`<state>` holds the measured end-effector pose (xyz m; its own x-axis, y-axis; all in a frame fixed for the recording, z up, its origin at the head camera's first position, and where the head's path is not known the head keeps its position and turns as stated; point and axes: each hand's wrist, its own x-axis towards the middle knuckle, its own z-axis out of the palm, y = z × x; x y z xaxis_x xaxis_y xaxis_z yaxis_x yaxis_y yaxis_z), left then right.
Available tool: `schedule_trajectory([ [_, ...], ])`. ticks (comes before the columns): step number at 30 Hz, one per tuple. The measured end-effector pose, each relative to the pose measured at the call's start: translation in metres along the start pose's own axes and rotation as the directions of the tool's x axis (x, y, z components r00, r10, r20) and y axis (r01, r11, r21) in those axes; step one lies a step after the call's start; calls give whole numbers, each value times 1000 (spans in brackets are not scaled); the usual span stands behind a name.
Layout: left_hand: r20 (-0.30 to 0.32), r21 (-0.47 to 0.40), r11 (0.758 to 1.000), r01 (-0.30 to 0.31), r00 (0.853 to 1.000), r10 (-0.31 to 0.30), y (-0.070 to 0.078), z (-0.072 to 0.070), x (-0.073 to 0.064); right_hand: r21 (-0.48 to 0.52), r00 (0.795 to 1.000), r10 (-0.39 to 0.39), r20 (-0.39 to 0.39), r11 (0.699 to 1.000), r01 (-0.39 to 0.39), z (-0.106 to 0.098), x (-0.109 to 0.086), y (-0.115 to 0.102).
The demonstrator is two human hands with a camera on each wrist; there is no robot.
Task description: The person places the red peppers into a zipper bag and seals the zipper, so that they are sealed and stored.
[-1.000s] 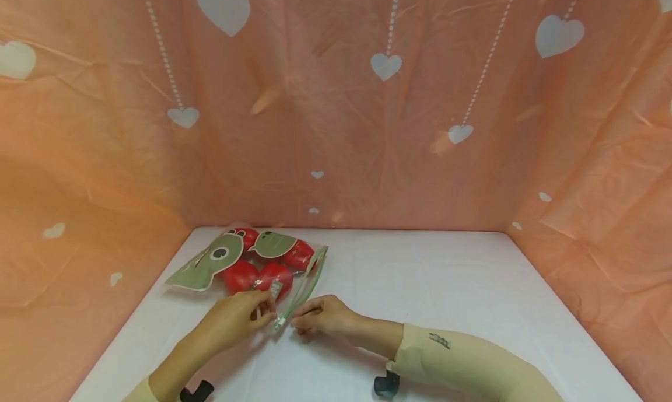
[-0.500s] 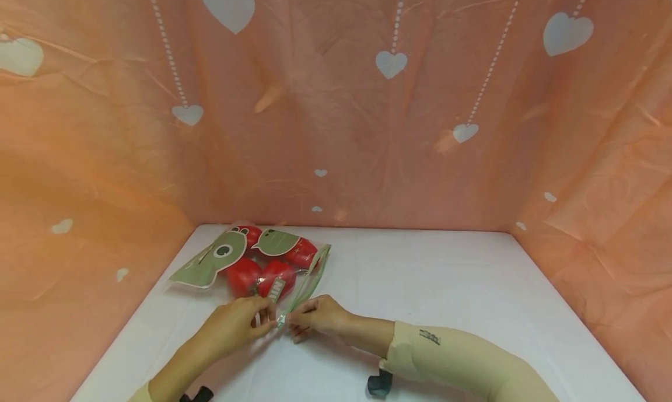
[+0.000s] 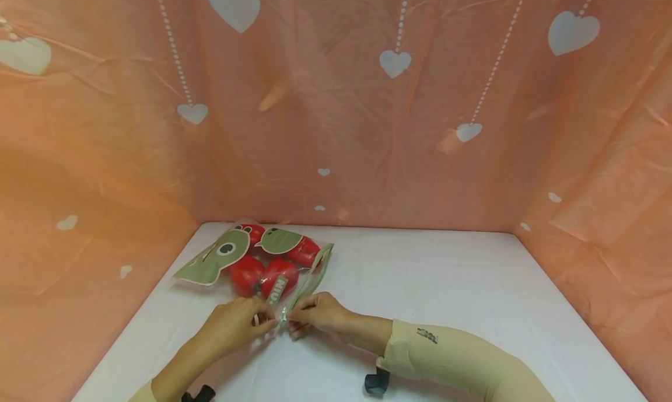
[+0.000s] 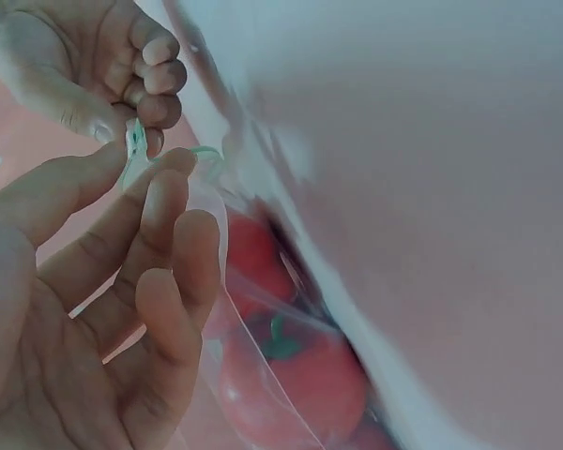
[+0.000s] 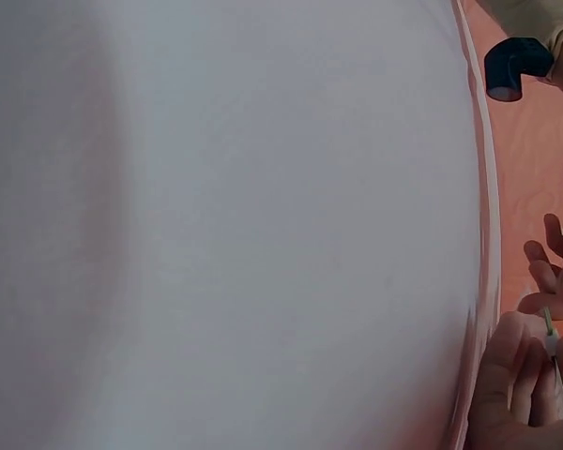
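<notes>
A clear zip bag point(image 3: 212, 262) with green animal prints lies on the left of the table, holding several red tomatoes point(image 3: 247, 275). One tomato point(image 4: 291, 384) shows a green stem through the plastic in the left wrist view. At the bag's near corner, my left hand point(image 3: 238, 326) pinches the plastic edge between thumb and fingers. Facing it, my right hand point(image 3: 320, 313) pinches the small pale slider point(image 4: 136, 139) on the green zip strip point(image 3: 317, 273). Both hands' fingertips almost meet there, and the slider is partly hidden between them.
A white cloth-covered table point(image 3: 430, 279) carries the bag. Orange sheeting point(image 3: 346, 110) printed with white hearts rises behind it and along both sides. Black wrist-mounted pieces point(image 3: 377, 383) hang below the forearms.
My right hand has come slightly left, and its fingertips now meet the slider at the bag's corner. The printed tag on the bag has turned more into view. The head view has shifted slightly.
</notes>
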<state>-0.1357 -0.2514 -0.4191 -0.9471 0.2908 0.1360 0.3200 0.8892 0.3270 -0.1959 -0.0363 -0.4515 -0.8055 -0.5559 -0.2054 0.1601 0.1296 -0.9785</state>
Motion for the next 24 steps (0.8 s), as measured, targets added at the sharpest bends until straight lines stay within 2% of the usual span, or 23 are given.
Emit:
schedule_trajectory([
  [6,14,-19,997,81,997,-81,3,3,3,41,1000,-12,12,999,11,1,1,0],
  [10,35,-40,987,156,987,-154,4,4,4,67,1000,-12,20,998,11,1,1,0],
  [13,51,-66,981,183,982,-180,5,4,5,77,1000,-13,23,997,11,1,2,-1],
  [16,67,-118,975,190,981,-183,5,4,6,88,1000,-18,25,996,15,1,3,-2],
  [20,89,-225,961,164,985,-147,4,5,6,91,999,-24,23,996,22,1,3,-3],
  [24,112,-332,930,158,986,-127,1,5,7,88,999,-35,24,996,32,0,4,-3],
])
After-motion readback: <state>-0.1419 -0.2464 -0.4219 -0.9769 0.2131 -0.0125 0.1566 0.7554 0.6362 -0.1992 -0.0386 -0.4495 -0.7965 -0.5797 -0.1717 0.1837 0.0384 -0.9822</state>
